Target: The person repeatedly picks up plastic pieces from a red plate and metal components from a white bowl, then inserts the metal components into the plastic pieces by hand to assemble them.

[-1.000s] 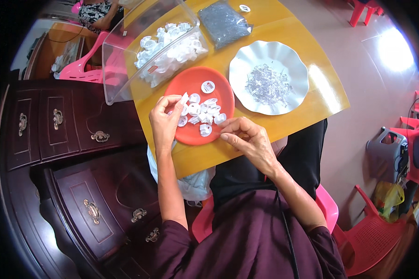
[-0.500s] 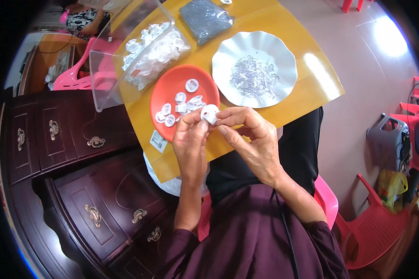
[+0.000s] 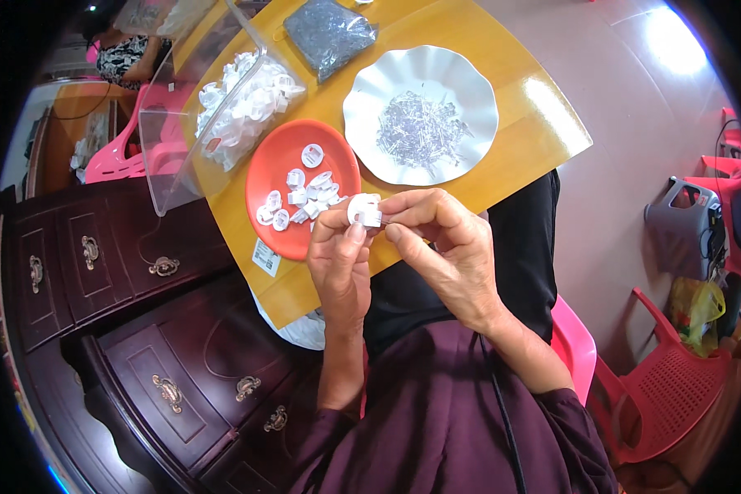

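A second ago both hands were down over the red plate point(image 3: 272, 165), with the fingers among the white pieces; now they are lifted off it and brought together above the near edge of the yellow table point(image 3: 543, 123), and one small white plastic piece point(image 3: 363, 209) is between them. In my judgement this means that the picking up is finished and the work on this single piece is now going on. The piece sits at about 5 o'clock from the red plate, just beside its rim, and at 7 o'clock from the white scalloped plate point(image 3: 362, 103) that carries a heap of thin metal pins point(image 3: 421, 128). The left hand point(image 3: 337, 263) is upright, with the forearm coming from the lower edge, and its fingers are curled closed so that the thumb and the fingertips press the piece from the left side. The right hand point(image 3: 445, 247) comes from 5 o'clock, bent at the wrist, and its thumb and first finger are pinched at the right side of the same piece; whether a pin is held in this pinch I cannot tell, it is too small. On the red plate the other white pieces point(image 3: 300, 198) lie loose. At 11 o'clock from the plate there is a clear plastic bag point(image 3: 222, 115) with many more white parts, and at 12 o'clock a dark grey bag point(image 3: 328, 33).
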The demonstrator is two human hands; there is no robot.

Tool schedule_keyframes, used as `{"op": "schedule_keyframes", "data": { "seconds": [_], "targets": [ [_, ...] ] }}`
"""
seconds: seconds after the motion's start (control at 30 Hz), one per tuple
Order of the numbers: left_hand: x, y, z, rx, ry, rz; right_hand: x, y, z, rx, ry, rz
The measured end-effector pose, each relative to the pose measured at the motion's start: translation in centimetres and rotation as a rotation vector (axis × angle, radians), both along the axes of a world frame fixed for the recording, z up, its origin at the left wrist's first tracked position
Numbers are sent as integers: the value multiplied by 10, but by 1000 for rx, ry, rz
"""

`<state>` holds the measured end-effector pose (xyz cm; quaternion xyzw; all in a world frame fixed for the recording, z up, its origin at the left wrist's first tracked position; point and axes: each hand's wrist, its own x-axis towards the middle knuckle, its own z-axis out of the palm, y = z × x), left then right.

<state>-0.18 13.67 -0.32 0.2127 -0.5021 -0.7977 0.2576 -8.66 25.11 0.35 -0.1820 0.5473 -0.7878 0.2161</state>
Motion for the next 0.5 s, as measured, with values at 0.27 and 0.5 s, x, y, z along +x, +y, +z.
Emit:
{"op": "schedule_keyframes", "data": {
  "seconds": [0.27, 0.5],
  "targets": [
    [-3, 2, 0, -74, -1, -18, -4, 6, 5, 43, -3, 13],
    [-3, 0, -2, -175, 17, -44, -4, 8, 6, 58, 7, 7]
  ]
}}
